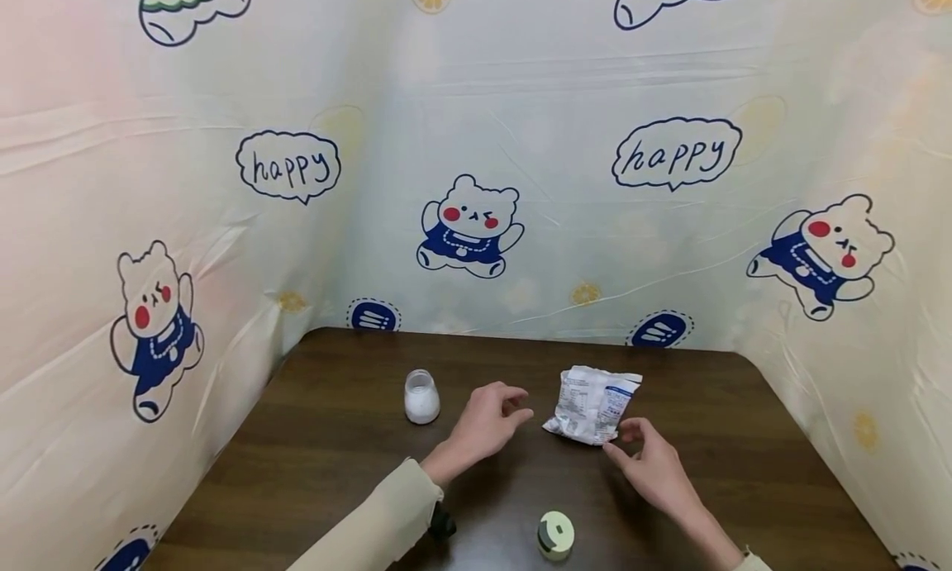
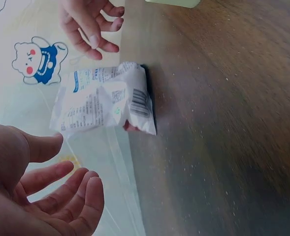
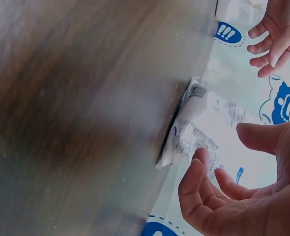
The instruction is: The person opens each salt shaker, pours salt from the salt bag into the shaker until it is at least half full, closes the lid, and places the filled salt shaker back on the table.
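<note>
A white printed plastic packet (image 1: 592, 406) lies crumpled on the table between the two hands, its printing and a barcode also visible in the left wrist view. To its left my left hand (image 1: 487, 422) hovers with fingers loosely bent, holding nothing and apart from the packet. My right hand (image 1: 654, 468) is at the packet's lower right corner, thumb and fingers spread apart. In the right wrist view the right fingers (image 3: 196, 189) overlap the packet (image 3: 204, 130); whether they touch it I cannot tell.
Left of the left hand stands a small clear jar (image 1: 421, 399) with white contents, its top uncovered. A pale green round lid (image 1: 555, 535) sits near the front of the brown wooden table (image 1: 327, 455). A patterned cloth (image 1: 565, 249) hangs behind and along both sides.
</note>
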Available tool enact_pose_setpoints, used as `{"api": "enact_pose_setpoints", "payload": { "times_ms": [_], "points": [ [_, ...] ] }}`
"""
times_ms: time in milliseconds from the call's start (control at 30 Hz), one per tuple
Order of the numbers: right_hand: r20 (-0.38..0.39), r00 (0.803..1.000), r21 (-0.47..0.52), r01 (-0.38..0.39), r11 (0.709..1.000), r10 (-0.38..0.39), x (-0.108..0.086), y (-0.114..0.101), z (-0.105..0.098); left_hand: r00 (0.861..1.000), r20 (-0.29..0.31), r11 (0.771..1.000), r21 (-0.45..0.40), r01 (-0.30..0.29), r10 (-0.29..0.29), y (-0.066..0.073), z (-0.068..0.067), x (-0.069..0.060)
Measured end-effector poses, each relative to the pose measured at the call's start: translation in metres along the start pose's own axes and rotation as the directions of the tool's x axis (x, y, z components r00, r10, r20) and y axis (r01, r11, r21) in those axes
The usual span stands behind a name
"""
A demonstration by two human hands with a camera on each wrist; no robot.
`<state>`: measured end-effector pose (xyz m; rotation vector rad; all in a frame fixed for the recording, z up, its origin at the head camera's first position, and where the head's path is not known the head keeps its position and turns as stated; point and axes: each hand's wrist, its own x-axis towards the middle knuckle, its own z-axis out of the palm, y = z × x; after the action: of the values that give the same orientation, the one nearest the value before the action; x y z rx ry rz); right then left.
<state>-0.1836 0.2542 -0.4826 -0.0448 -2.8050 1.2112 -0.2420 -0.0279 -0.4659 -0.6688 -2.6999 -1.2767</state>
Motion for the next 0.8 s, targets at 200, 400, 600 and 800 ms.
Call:
{"api": "enact_pose_setpoints", "payload": {
  "times_ms": [200, 400, 600, 800],
  "points": [
    [0.024, 0.999, 0.026, 0.023, 0.999, -0.024, -0.01, -0.01, 0.004, 1.0, -0.028, 1.0, -0.024, 0.004, -0.004, -0.002, -0.011, -0.012],
    [0.02, 0.998, 0.055, 0.051, 0.997, -0.053, -0.019, -0.022, 0.009, 0.997, -0.07, 1.0, -0.026, 0.014, -0.016, -0.002, -0.022, -0.022],
    [0.035, 0.994, 0.039, 0.104, 0.994, -0.105, -0.029, -0.034, 0.015, 0.983, -0.182, 1.0, -0.027, 0.012, -0.017, -0.007, -0.038, -0.033],
    [0.1, 0.988, 0.05, 0.116, 0.992, -0.12, -0.037, -0.039, 0.02, 0.944, -0.329, 0.999, 0.017, 0.039, -0.032, -0.018, -0.056, -0.038]
  ]
}}
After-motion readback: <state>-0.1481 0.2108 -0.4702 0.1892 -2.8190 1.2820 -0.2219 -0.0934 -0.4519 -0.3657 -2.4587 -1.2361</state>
